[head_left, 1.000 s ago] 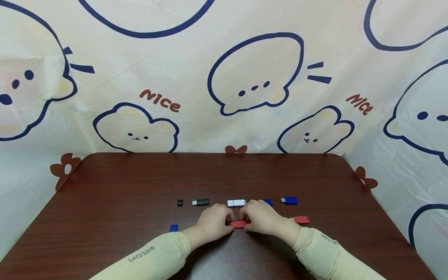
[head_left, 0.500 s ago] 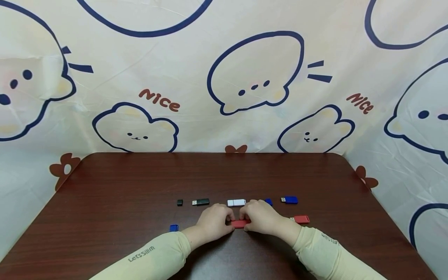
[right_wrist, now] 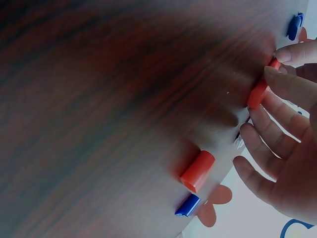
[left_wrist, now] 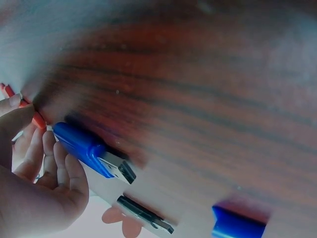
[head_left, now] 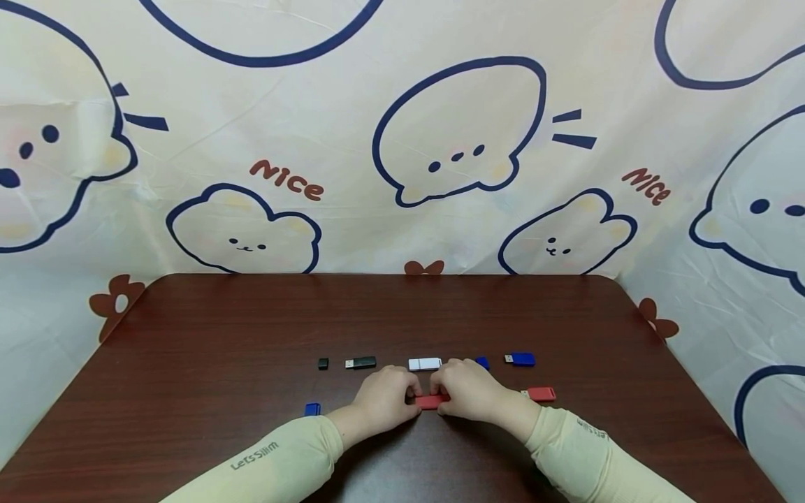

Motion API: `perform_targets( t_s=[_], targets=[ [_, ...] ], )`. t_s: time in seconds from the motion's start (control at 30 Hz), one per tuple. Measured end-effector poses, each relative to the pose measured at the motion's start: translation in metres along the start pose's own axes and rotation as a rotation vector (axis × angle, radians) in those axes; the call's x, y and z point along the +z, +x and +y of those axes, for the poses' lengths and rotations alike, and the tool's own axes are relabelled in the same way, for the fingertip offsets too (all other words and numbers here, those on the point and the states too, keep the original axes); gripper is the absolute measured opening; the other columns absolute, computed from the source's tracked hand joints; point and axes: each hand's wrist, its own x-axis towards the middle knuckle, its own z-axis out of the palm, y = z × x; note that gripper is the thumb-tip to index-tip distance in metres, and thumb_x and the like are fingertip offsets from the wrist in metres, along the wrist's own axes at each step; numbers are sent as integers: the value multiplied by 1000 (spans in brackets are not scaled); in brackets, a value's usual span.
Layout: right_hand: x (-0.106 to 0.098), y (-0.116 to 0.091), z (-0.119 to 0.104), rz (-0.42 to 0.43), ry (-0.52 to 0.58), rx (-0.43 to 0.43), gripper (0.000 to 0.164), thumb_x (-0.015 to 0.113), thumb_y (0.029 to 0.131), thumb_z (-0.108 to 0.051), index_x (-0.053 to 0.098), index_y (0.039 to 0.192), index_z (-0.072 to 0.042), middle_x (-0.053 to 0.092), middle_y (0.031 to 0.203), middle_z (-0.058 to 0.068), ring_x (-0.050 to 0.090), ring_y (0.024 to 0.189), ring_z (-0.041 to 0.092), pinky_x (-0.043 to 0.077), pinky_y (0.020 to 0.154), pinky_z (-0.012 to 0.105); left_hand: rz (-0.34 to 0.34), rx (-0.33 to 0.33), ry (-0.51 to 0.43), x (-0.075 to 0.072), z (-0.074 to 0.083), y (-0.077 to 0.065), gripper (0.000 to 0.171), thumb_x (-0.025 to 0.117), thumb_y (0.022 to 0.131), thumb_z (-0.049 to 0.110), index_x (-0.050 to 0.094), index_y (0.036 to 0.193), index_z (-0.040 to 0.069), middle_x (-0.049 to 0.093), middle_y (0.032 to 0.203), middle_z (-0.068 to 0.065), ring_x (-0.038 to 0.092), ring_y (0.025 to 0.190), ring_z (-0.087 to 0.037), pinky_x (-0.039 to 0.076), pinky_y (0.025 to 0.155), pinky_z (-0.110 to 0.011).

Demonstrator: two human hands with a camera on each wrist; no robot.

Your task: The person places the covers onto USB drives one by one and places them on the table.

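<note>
At the left, the blue cap [head_left: 312,410] lies just behind the left forearm, its near edge close to the cream sleeve [head_left: 270,457], while a black cap [head_left: 323,364] and a black stick [head_left: 360,363] with a bare metal plug lie farther back in plain sight. A blue stick [left_wrist: 81,148], its plug exposed, sits right beside the fingers of the left hand [head_left: 385,398]; only the left wrist view shows it, as the hand blocks it from the head view. The left hand pinches the left part of the red stick [head_left: 431,403] between thumb and fingertips. The stick runs crosswise between the two hands; its middle is visible from above, both ends are covered there, and each wrist view shows one end poking out past the thumb. Whether it touches the table [head_left: 251,321] is hard to tell. Behind it lies a white stick [head_left: 424,365], its right tip close to the knuckles. The right hand [head_left: 468,391] pinches the right part of the same red stick, its other fingers loosely spread. It partly hides a blue piece [head_left: 482,363] and also covers a short red piece [right_wrist: 198,171], blurred in the right wrist view. Farthest right are another blue stick [head_left: 520,360] and another red stick [head_left: 541,395], whose pale plug is mostly cut off by the wrist.
</note>
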Motion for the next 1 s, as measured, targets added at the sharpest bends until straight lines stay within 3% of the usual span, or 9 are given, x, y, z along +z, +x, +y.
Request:
perform_targets(
  t_s=[0.63, 0.87, 1.0],
  targets=[
    [-6, -2, 0, 49, 10, 15, 10, 71, 80, -28, 68, 79, -18, 59, 70, -8, 46, 69, 6, 37, 63, 25, 42, -52, -65, -14, -1, 1, 9, 72, 78, 23, 69, 82, 15, 63, 79, 6, 57, 73, -7, 44, 61, -21],
    [-11, 7, -5, 52, -23, 38, 11, 71, 80, -29, 68, 81, -18, 61, 74, -8, 49, 72, 8, 42, 67, 29, 127, -58, -31, -29, -8, -3, 8, 72, 78, 21, 69, 82, 14, 64, 79, 3, 59, 75, -11, 46, 60, -25],
    [-14, 19, -12, 78, -53, 41, 15, 71, 80, -29, 68, 87, -16, 64, 81, -6, 53, 78, 11, 44, 70, 31, 171, -107, -5, -40, -16, -6, 7, 73, 78, 20, 69, 82, 16, 64, 79, 4, 59, 76, -12, 47, 61, -26]
  ],
)
